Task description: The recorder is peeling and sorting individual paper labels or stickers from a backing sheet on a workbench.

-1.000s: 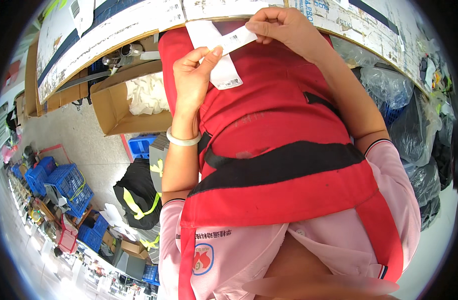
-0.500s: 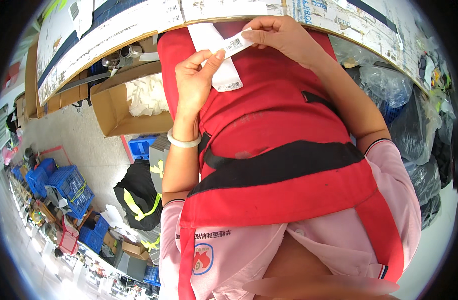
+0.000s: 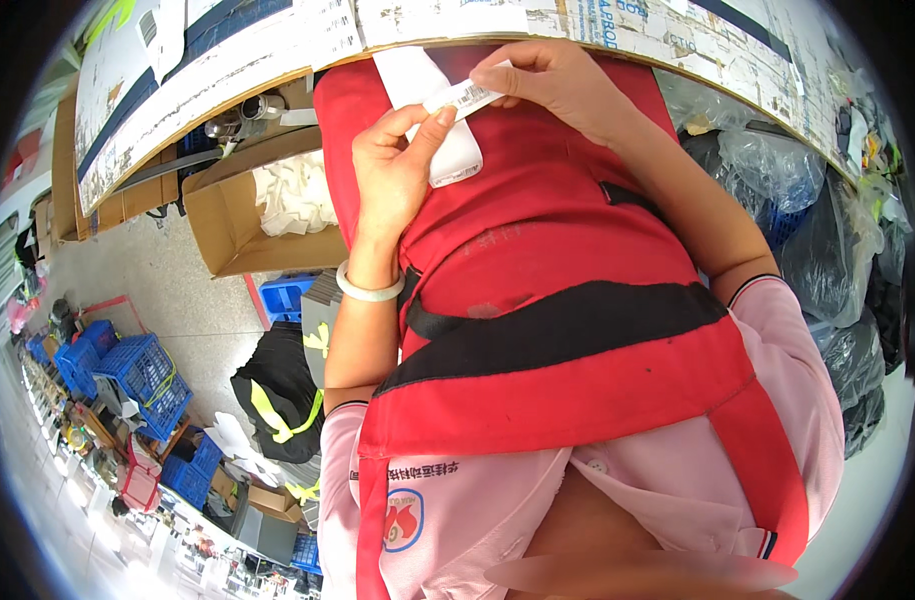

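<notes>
A strip of white barcode labels (image 3: 461, 155) hangs over the front of my red apron (image 3: 557, 200), its upper part lying against the table edge. One printed piece of it is stretched between my two hands. My left hand (image 3: 395, 165) pinches the near-left end between thumb and fingers. At the other end, my right hand (image 3: 547, 82) has thumb and fingertips closed on the label. The fingers of both hands cover the label's ends.
In front runs a worn white table (image 3: 417, 22) with papers on it. Below it at left is a cardboard box (image 3: 222, 225) of crumpled white material. Plastic bags (image 3: 827, 260) are piled at right. Blue crates (image 3: 147, 375) and a black bundle (image 3: 277, 385) stand on the left floor.
Both hands have shifted slightly, the right one a little left and down with the label. The hanging strip's lower end has curled up somewhat.
</notes>
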The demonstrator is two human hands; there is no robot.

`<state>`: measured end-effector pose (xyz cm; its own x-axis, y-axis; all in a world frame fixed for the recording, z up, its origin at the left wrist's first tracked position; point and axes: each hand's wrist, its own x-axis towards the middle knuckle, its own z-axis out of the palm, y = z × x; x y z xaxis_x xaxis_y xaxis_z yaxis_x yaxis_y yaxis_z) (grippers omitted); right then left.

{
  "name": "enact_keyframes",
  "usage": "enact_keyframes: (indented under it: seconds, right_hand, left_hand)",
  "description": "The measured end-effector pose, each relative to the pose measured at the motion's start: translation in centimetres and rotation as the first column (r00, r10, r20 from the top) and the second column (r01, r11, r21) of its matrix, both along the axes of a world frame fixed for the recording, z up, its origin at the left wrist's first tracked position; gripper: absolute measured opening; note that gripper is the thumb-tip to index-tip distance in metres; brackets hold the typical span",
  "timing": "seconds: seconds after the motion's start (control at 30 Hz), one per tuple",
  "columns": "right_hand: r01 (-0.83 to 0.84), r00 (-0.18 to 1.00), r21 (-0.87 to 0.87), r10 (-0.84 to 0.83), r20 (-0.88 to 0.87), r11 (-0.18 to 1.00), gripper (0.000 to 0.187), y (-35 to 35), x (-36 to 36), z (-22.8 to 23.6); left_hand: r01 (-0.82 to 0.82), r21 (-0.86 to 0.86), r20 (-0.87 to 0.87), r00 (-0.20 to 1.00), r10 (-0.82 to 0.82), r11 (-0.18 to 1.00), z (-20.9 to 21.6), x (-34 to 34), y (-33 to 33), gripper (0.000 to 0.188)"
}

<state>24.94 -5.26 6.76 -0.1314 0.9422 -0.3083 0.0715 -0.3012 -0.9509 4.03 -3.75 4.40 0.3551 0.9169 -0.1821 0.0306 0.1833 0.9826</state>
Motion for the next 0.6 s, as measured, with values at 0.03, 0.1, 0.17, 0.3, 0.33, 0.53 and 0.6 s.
enact_keyframes:
  seconds: [0.03,0.1,0.17,0.3,0.33,0.53,0.6]
  right_hand:
    - [-0.001,1.000,0.000,0.001,0.001,1.000,0.023,-0.1,0.2,-0.1]
    - [0.011,0.990,0.200,-0.039,0.136,0.980,0.020,-0.2,0.4,-0.2]
    - [0.053,0.986,0.274,-0.094,0.140,0.960,0.021,-0.4,-0.1,0.1]
    - [0.117,0.964,0.372,-0.195,0.180,0.921,0.019,-0.8,-0.3,0.2]
    - [0.113,0.965,0.374,-0.192,0.179,0.920,0.019,-0.7,-0.4,0.3]
    - [0.000,0.975,0.345,-0.077,0.210,0.938,0.020,-0.1,-0.2,0.7]
    - [0.023,0.998,0.287,-0.041,0.054,0.958,0.017,0.2,-0.1,0.1]
  left_hand:
    - [0.001,0.011,-0.010,1.000,-0.001,1.000,0.0,-0.1,0.0,0.011]
    - [0.005,0.003,-0.017,1.000,-0.005,1.000,0.5,0.1,0.0,0.011]
    - [0.009,-0.007,-0.026,1.000,-0.009,1.000,1.1,0.1,-0.1,0.012]
    - [-0.039,0.125,-0.036,0.998,0.044,0.991,1.0,0.6,-0.4,0.012]
    - [-0.062,0.152,-0.011,0.998,0.065,0.986,0.8,0.7,-0.5,0.011]
    - [-0.033,0.069,-0.073,0.997,0.038,0.997,1.1,0.0,-0.4,0.012]
    - [-0.025,0.054,-0.043,0.999,0.028,0.998,1.1,0.1,-0.3,0.012]
